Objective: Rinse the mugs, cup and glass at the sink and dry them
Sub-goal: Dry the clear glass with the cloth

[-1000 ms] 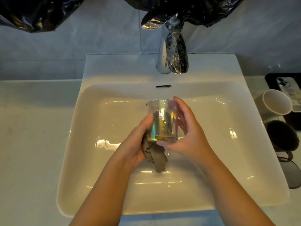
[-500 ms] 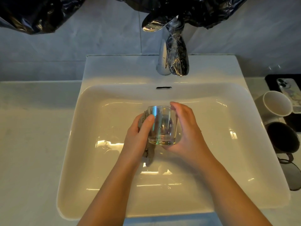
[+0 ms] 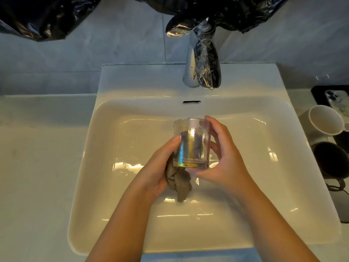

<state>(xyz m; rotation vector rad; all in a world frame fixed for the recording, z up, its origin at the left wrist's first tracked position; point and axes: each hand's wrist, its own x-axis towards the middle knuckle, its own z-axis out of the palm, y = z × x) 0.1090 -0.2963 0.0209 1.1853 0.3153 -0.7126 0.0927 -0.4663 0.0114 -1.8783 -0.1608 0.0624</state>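
You hold the glass (image 3: pixel 191 143) upright above the middle of the sink (image 3: pixel 113 186); your right hand (image 3: pixel 224 163) grips it from the sink's right side, fingers curled round the far wall and thumb along the base; your left hand (image 3: pixel 156 171) clutches a bunched brown cloth (image 3: pixel 179 183) against the glass's lower left side, thumb lying on the glass wall; the cloth's tail hangs below the glass toward the sink's floor. The faucet (image 3: pixel 190 72) stands on the sink's back ledge, partly wrapped in black plastic. On the counter (image 3: pixel 37 167) just right of the sink sit a white mug (image 3: pixel 324 120) and, nearer the sink's front, a dark mug (image 3: pixel 330 159); a phone (image 3: pixel 338 99) lies beyond the white mug, right of the sink's back corner.
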